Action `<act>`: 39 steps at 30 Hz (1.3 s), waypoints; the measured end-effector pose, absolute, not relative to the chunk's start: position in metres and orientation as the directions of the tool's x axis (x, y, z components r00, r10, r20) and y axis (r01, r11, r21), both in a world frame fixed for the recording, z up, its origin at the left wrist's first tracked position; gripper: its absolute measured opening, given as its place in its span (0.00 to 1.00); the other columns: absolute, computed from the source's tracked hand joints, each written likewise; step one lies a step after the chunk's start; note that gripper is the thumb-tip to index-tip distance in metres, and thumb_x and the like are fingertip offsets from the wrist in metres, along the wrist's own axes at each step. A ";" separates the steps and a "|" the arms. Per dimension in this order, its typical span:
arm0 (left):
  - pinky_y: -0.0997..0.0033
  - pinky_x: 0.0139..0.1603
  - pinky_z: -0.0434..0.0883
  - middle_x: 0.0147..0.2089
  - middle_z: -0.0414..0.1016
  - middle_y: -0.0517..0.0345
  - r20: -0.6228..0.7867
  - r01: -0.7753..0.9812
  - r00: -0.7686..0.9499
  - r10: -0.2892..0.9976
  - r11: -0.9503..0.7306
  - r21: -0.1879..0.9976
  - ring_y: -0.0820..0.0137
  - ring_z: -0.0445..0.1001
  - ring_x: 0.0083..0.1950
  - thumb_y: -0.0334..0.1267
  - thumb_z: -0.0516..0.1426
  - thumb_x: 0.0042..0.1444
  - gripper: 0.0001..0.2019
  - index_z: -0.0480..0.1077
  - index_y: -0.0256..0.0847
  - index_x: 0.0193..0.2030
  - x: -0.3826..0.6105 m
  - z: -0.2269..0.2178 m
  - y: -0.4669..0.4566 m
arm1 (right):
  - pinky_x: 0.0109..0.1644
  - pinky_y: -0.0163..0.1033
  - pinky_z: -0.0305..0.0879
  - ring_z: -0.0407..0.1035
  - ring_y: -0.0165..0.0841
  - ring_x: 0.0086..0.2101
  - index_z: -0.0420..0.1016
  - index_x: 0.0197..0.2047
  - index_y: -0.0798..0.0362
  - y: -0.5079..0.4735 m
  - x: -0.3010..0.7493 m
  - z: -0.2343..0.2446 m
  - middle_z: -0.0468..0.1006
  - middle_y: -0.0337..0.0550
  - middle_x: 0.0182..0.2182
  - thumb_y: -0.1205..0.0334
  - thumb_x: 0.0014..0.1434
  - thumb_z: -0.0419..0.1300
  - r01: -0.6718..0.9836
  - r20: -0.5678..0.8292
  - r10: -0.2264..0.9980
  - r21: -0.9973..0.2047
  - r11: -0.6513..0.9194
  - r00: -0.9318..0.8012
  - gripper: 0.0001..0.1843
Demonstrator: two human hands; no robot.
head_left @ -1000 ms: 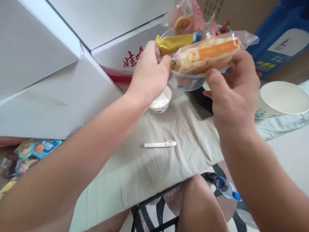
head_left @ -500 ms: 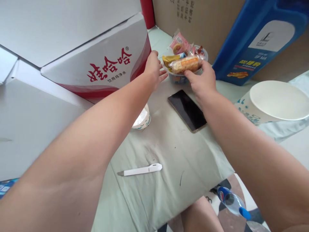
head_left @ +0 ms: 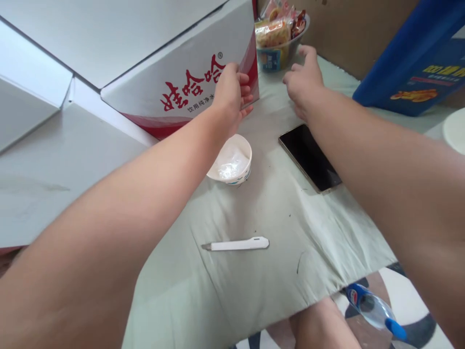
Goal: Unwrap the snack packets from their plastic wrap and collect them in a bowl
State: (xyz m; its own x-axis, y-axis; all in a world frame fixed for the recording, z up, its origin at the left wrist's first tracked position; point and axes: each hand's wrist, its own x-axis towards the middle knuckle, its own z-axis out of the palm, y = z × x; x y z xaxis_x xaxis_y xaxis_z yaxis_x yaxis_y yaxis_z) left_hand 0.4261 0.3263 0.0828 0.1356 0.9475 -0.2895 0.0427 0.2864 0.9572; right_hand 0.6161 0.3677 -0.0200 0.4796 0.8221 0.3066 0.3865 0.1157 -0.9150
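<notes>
A clear plastic tub [head_left: 285, 52] full of wrapped snacks stands at the back, partly behind the white and red carton [head_left: 145, 92]. Just in front of the tub is my right hand [head_left: 304, 77], empty, its fingers apart and curved. My left hand [head_left: 233, 92] hovers before the carton's printed face, holding nothing, with fingers spread. Below it sits a small paper bowl [head_left: 232, 160] with clear plastic film inside, partly hidden by my left forearm. A dark smartphone [head_left: 308, 157] lies beside my right forearm. Nearer to me rests a white utility knife [head_left: 238, 244].
A blue jug-like container [head_left: 407, 58] leans at the back right. The rim of a large white paper tub [head_left: 456, 131] shows at the right edge. Pale green cloth [head_left: 254, 286] covers the table. On the floor lies a plastic bottle [head_left: 374, 308].
The snack tub has moved back toward the carton's far corner. My right hand has let go of it and drawn away. The camera view has shifted, and the paper bowl shows more fully.
</notes>
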 end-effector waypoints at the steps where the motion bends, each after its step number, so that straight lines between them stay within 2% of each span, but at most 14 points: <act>1: 0.57 0.52 0.77 0.49 0.75 0.51 -0.285 0.026 0.142 0.948 0.284 0.958 0.53 0.76 0.67 0.42 0.44 0.73 0.18 0.67 0.36 0.37 0.420 0.088 0.318 | 0.53 0.48 0.78 0.76 0.39 0.57 0.66 0.64 0.39 0.346 0.602 -0.009 0.79 0.42 0.60 0.74 0.57 0.62 0.244 0.135 0.784 -0.969 -0.022 0.606 0.35; 3: 0.57 0.52 0.75 0.39 0.71 0.53 -0.245 -0.018 0.184 0.952 0.252 0.968 0.56 0.80 0.60 0.40 0.42 0.73 0.20 0.67 0.35 0.34 0.400 0.101 0.291 | 0.52 0.40 0.76 0.77 0.36 0.57 0.68 0.61 0.45 0.292 0.567 0.014 0.77 0.46 0.62 0.75 0.61 0.56 0.059 0.003 0.752 -0.997 -0.048 0.659 0.27; 5: 0.61 0.49 0.75 0.32 0.68 0.55 -0.159 -0.078 0.268 0.950 0.186 0.979 0.64 0.81 0.45 0.39 0.43 0.74 0.22 0.68 0.36 0.30 0.370 0.113 0.251 | 0.54 0.40 0.76 0.78 0.34 0.55 0.66 0.59 0.45 0.228 0.527 0.030 0.75 0.47 0.64 0.75 0.61 0.56 0.024 0.081 0.812 -0.996 0.083 0.578 0.25; 7: 0.66 0.38 0.72 0.28 0.68 0.56 -0.036 -0.170 0.327 0.944 0.097 0.981 0.72 0.72 0.29 0.41 0.47 0.73 0.23 0.69 0.38 0.27 0.329 0.118 0.203 | 0.57 0.47 0.77 0.80 0.36 0.52 0.65 0.56 0.43 0.166 0.488 0.037 0.77 0.44 0.60 0.70 0.59 0.59 0.008 0.172 0.854 -0.981 0.194 0.491 0.24; 8: 0.67 0.35 0.71 0.27 0.69 0.56 -0.005 -0.198 0.319 0.948 0.072 0.978 0.72 0.70 0.27 0.42 0.51 0.72 0.23 0.71 0.39 0.26 0.306 0.117 0.177 | 0.57 0.51 0.78 0.81 0.37 0.49 0.65 0.55 0.42 0.139 0.470 0.038 0.78 0.42 0.57 0.69 0.59 0.60 -0.004 0.215 0.861 -0.970 0.244 0.460 0.23; 12: 0.68 0.35 0.71 0.28 0.74 0.55 0.003 -0.161 0.189 0.982 0.028 0.987 0.70 0.72 0.31 0.49 0.71 0.55 0.16 0.78 0.41 0.25 0.212 0.089 0.088 | 0.53 0.54 0.80 0.82 0.37 0.42 0.68 0.50 0.40 0.070 0.405 0.033 0.80 0.42 0.51 0.64 0.62 0.62 0.039 0.190 0.932 -0.982 0.187 0.310 0.14; 14: 0.71 0.34 0.70 0.28 0.75 0.56 -0.006 -0.157 0.044 0.999 0.013 0.988 0.72 0.71 0.31 0.50 0.71 0.53 0.15 0.79 0.42 0.27 0.170 0.070 0.061 | 0.47 0.51 0.82 0.82 0.38 0.39 0.69 0.48 0.41 0.058 0.373 0.033 0.81 0.44 0.50 0.62 0.61 0.63 0.080 0.172 0.965 -0.984 0.159 0.200 0.13; 17: 0.76 0.32 0.68 0.28 0.74 0.60 -0.058 -0.236 -0.246 0.968 -0.002 0.972 0.77 0.69 0.29 0.39 0.73 0.49 0.09 0.79 0.42 0.30 0.115 0.049 0.044 | 0.41 0.47 0.81 0.83 0.38 0.40 0.70 0.48 0.43 0.055 0.323 0.037 0.82 0.45 0.49 0.61 0.61 0.62 0.139 0.148 0.989 -0.979 0.146 0.001 0.12; 20: 0.80 0.30 0.65 0.31 0.72 0.64 -0.118 -0.370 -0.464 0.878 -0.071 0.926 0.81 0.67 0.28 0.27 0.71 0.41 0.11 0.76 0.41 0.31 0.068 0.043 0.041 | 0.42 0.47 0.80 0.83 0.40 0.43 0.70 0.48 0.45 0.061 0.269 0.042 0.82 0.45 0.49 0.62 0.61 0.61 0.197 0.142 0.970 -0.963 0.182 -0.199 0.11; 23: 0.81 0.33 0.66 0.33 0.71 0.65 -0.196 -0.487 -0.566 0.801 -0.134 0.863 0.81 0.69 0.30 0.25 0.66 0.41 0.11 0.75 0.41 0.32 0.028 0.040 0.043 | 0.46 0.48 0.81 0.83 0.39 0.42 0.71 0.46 0.47 0.076 0.202 0.048 0.83 0.44 0.46 0.64 0.60 0.59 0.208 0.203 0.907 -0.933 0.294 -0.368 0.10; 26: 0.77 0.38 0.69 0.35 0.73 0.62 -0.286 -0.597 -0.597 0.749 -0.177 0.783 0.77 0.73 0.34 0.31 0.62 0.46 0.06 0.73 0.43 0.32 -0.003 0.036 0.046 | 0.53 0.50 0.79 0.81 0.40 0.46 0.71 0.46 0.47 0.101 0.121 0.057 0.84 0.44 0.45 0.68 0.60 0.56 0.243 0.321 0.783 -0.829 0.504 -0.532 0.11; 30: 0.74 0.37 0.67 0.32 0.72 0.61 -0.365 -0.704 -0.563 0.742 -0.199 0.682 0.73 0.73 0.34 0.36 0.60 0.50 0.03 0.68 0.44 0.30 -0.024 0.031 0.052 | 0.61 0.49 0.74 0.75 0.41 0.56 0.70 0.54 0.50 0.146 0.008 0.070 0.79 0.48 0.57 0.75 0.62 0.53 0.415 0.320 0.683 -0.604 0.681 -0.656 0.20; 33: 0.72 0.39 0.67 0.32 0.72 0.61 -0.397 -0.748 -0.512 0.762 -0.168 0.642 0.72 0.72 0.34 0.36 0.59 0.50 0.03 0.68 0.44 0.30 -0.029 0.032 0.055 | 0.65 0.51 0.70 0.73 0.43 0.59 0.67 0.58 0.56 0.178 -0.054 0.070 0.76 0.53 0.59 0.78 0.64 0.49 0.575 0.253 0.718 -0.456 0.679 -0.648 0.21; 39: 0.71 0.39 0.67 0.32 0.71 0.59 -0.433 -0.806 -0.437 0.788 -0.130 0.578 0.72 0.72 0.34 0.37 0.59 0.49 0.02 0.70 0.43 0.29 -0.039 0.032 0.055 | 0.59 0.56 0.74 0.77 0.50 0.55 0.72 0.56 0.57 0.211 -0.090 0.057 0.81 0.55 0.52 0.80 0.66 0.48 0.716 0.136 0.791 -0.354 0.601 -0.596 0.21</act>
